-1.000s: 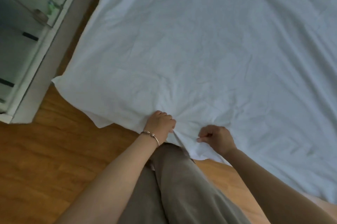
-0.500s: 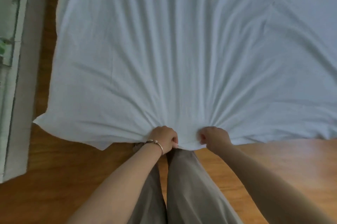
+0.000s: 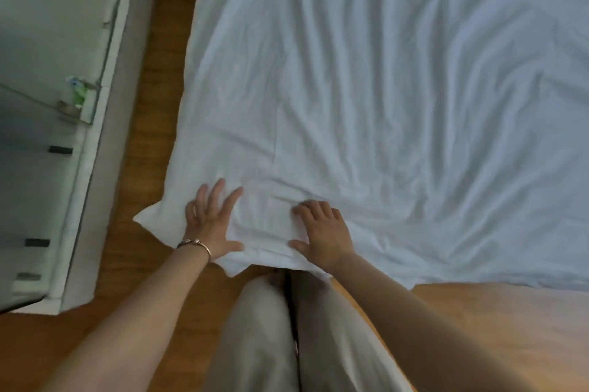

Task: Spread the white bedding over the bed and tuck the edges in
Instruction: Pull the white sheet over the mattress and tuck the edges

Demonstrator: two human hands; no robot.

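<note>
- White bedding (image 3: 382,88) lies spread across the bed, creased in long folds, its near edge hanging toward the wooden floor (image 3: 143,88).
- Left hand (image 3: 212,225): fingers spread and straight, palm flat on the bedding just inside its near left corner, which juts out over the floor beside the wrist.
- Bracelet (image 3: 194,245) on the left wrist.
- Right hand (image 3: 322,233): fingers spread, pressing flat on the bedding near its front edge, just beside the left hand.
- Person's trousers (image 3: 280,328) stand against the bedding's near edge, between the forearms.
- White cabinet (image 3: 47,40) stands left of the bed, floor between.
</note>
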